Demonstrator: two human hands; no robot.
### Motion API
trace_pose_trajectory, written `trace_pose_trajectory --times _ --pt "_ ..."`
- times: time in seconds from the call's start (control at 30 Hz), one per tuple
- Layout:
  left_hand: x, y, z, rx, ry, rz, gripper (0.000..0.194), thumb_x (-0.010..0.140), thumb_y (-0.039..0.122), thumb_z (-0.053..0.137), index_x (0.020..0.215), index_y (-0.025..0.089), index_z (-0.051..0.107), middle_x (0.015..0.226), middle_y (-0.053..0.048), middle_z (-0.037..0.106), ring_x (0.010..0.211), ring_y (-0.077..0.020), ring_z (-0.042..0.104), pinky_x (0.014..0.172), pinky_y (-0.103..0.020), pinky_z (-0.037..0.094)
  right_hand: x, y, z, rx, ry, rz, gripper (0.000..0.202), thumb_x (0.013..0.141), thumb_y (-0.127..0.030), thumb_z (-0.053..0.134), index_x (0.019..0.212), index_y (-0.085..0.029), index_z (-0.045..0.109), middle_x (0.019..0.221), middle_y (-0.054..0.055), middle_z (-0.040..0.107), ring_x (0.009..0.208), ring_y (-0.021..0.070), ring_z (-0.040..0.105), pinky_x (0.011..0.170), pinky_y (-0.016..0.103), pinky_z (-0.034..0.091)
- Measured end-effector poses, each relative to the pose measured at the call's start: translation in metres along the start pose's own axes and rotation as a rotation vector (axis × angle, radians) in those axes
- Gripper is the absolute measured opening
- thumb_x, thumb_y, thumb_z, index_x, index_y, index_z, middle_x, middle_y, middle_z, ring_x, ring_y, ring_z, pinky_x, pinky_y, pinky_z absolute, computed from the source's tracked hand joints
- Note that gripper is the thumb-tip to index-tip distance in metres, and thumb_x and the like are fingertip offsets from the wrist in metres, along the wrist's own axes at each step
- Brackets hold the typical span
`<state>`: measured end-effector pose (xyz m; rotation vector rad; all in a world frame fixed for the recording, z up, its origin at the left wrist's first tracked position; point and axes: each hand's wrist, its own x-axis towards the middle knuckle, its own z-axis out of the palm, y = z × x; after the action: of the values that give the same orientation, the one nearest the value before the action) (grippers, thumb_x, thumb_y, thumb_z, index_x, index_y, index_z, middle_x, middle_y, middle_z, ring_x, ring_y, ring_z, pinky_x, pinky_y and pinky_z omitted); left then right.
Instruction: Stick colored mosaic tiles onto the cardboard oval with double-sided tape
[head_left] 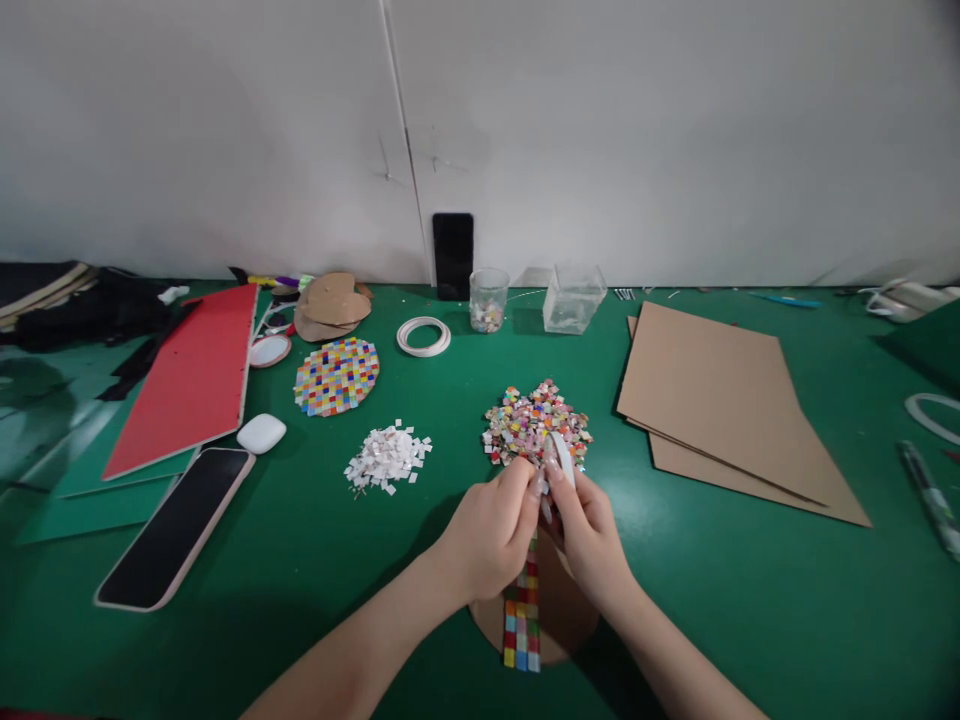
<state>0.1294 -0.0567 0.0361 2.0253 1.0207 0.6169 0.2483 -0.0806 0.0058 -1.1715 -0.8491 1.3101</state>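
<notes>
My left hand (497,527) and my right hand (589,530) meet over a round piece of cardboard (566,625). A white roll of tape (561,458) is held in my right hand, its ring sticking up between thumb and fingers. My left fingers are pinched together right beside it; what they grip is hidden. Strips of colourful mosaic tiles (523,630) run down the cardboard in columns, partly covered by my left hand. Just beyond my fingertips lies a heap of loose mosaic tiles (536,420).
Small white squares (388,456) are heaped to the left, near a tile-covered disc (337,377) and a white ring roll (424,337). A plastic cup (489,300) and clear box (574,300) stand behind. Cardboard sheets (705,390) lie right, a phone (176,530) left.
</notes>
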Motion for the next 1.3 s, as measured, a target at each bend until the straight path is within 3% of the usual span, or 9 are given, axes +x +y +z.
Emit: trace_pose_trajectory --times 0.3,0.7,1.3 --pt "-0.0004 -0.0004 0.0009 -0.06 -0.015 -0.036 0.019 0.094 0.026 0.024 0.078 0.02 0.034 0.065 0.002 0.045 0.055 -0.0126 0.046 0.05 -0.024 0.028 0.0003 -0.0006 -0.0005 0.012 -0.001 -0.019 0.031 0.084 -0.045 0.052 0.068 -0.019 0.05 0.058 -0.006 0.032 0.052 0.0086 0.027 0.045 0.019 0.027" --pt "-0.0006 0.0005 0.0016 -0.017 -0.018 -0.032 0.017 0.093 0.023 0.024 0.077 0.021 0.03 0.061 0.004 0.041 0.05 -0.0115 0.042 0.047 -0.024 0.024 -0.0012 -0.0003 0.0006 -0.023 0.006 -0.033 0.033 0.084 -0.047 0.05 0.066 -0.02 0.042 0.056 -0.006 0.032 0.048 0.0083 0.025 0.04 0.02 0.023" --pt "-0.0004 0.0023 0.0008 -0.084 -0.022 -0.052 0.02 0.094 0.026 0.025 0.076 0.02 0.033 0.062 0.003 0.042 0.053 -0.0115 0.043 0.049 -0.023 0.028 0.0002 -0.0006 0.001 -0.06 0.039 -0.033 0.034 0.083 -0.049 0.05 0.065 -0.02 0.046 0.056 -0.005 0.033 0.048 0.0096 0.029 0.042 0.021 0.027"
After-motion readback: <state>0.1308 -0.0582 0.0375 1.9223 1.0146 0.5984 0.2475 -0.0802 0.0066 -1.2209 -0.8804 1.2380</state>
